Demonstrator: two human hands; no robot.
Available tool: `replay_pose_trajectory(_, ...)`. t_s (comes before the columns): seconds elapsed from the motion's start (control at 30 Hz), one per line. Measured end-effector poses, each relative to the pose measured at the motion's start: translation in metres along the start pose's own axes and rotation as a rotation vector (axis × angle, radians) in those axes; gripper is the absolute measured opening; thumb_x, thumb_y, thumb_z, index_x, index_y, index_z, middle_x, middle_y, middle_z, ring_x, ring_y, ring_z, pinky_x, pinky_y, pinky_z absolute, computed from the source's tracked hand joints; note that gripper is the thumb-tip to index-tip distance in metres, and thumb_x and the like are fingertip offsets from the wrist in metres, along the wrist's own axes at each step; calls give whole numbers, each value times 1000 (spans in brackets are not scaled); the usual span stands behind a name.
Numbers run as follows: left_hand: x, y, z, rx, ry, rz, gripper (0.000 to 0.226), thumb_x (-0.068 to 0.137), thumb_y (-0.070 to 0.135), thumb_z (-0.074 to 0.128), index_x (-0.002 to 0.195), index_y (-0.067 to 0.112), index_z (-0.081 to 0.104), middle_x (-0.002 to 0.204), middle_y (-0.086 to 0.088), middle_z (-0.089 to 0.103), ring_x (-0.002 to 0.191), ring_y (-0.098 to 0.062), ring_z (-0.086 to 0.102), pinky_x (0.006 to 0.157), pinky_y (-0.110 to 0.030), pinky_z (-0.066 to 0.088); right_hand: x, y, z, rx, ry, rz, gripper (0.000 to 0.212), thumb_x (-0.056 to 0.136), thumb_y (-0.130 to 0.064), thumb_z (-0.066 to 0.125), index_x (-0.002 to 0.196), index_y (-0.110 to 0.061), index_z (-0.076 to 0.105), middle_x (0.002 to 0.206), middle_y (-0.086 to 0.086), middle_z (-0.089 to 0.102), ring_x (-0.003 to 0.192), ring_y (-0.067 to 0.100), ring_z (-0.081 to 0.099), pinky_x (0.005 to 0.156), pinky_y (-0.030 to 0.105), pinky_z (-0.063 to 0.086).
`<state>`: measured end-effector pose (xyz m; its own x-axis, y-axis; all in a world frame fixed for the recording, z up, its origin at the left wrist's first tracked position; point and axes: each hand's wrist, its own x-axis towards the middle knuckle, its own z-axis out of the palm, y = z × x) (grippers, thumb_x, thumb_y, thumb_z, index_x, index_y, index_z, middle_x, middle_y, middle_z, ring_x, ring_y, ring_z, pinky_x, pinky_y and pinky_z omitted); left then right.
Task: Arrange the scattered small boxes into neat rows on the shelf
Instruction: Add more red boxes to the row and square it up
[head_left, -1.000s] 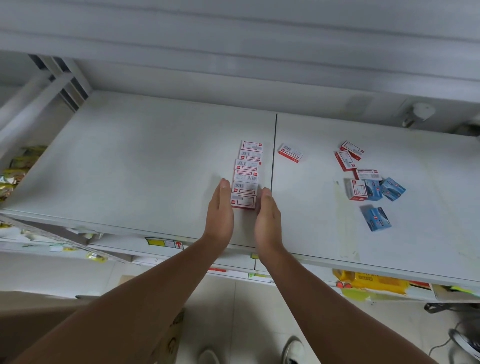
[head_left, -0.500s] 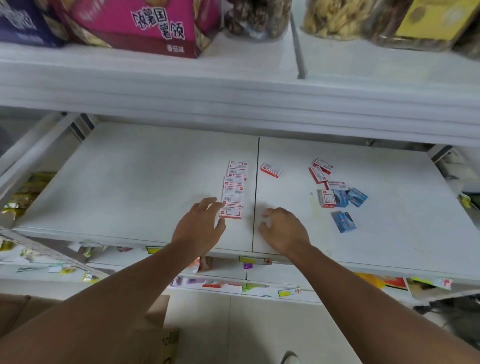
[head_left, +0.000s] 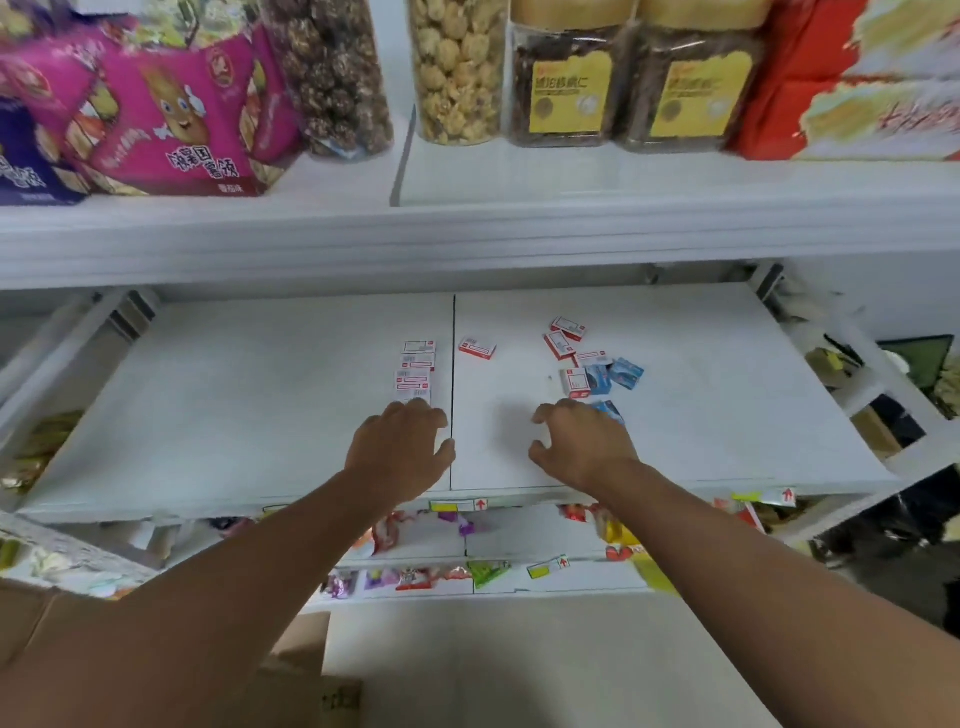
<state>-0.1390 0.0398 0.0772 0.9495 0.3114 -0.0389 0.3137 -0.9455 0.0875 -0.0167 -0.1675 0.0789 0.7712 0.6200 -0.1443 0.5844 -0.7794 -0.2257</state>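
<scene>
Row of red boxes (head_left: 414, 371) at frame centre on shelf (head_left: 234, 415). Left hand (head_left: 397, 449) relaxed beside it. Right hand (head_left: 582, 441) half-curled, holds nothing, reaching for blue box (head_left: 609, 409). Next: pinch, carry to row.

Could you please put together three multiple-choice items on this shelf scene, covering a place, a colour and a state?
1. Where does the row of red-and-white boxes lie on the shelf?
A. just left of the seam
B. at the far right edge
C. on the upper shelf

2. What colour are the boxes in the scattered pile that are not red and white?
A. green
B. blue
C. yellow

3. What is the right hand doing?
A. gripping a jar
B. pinching a red-and-white box
C. fingers curled over the shelf, holding nothing seen

Answers: 1 A, the row runs alongside the dark seam on its left. 2 B, blue boxes lie beside the red-and-white ones. 3 C, nothing shows between its fingers.
</scene>
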Motion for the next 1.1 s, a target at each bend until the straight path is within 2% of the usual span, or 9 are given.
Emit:
replay_pose_trajectory(0.27,-21,95,-11,-62,38,-129,36,101,51,50,130,35,64,133,12,63,120,-15,62,98,-40,52,-30,85,-42,5,16,-82,43,97,-43,58,137,-26,60,136,3,64,117,28,64,91,41,56)
replay_pose_trajectory(0.47,-34,133,-13,-52,58,-151,38,102,49,49,134,34,62,135,11,63,119,-15,62,97,-39,52,-40,110,-50,38,36,-107,46,96,-44,57,140,-29,60,138,-1,63,116,25,64,89,39,56)
replay_pose_trajectory(0.73,-30,124,-20,-42,43,-113,40,102,50,50,136,32,61,139,10,62,122,-16,62,100,-40,54,-45,102,-38,4,32,-93,46,97,-45,56,140,-31,59,137,-3,63,117,22,64,89,37,57)
replay_pose_trajectory(0.9,-25,97,-19,-62,47,-77,41,101,49,50,136,31,61,133,8,65,119,-17,63,99,-41,56,-41,83,-29,-54,19,-39,45,97,-47,58,139,-32,59,136,-4,65,114,20,65,88,35,56)
replay_pose_trajectory(1.1,-12,65,6,-48,27,-12,40,100,46,51,133,28,63,129,4,67,114,-22,64,93,-43,58,-24,65,-9,-83,-11,32,44,98,-48,58,139,-32,60,136,-2,65,115,22,65,90,37,56)
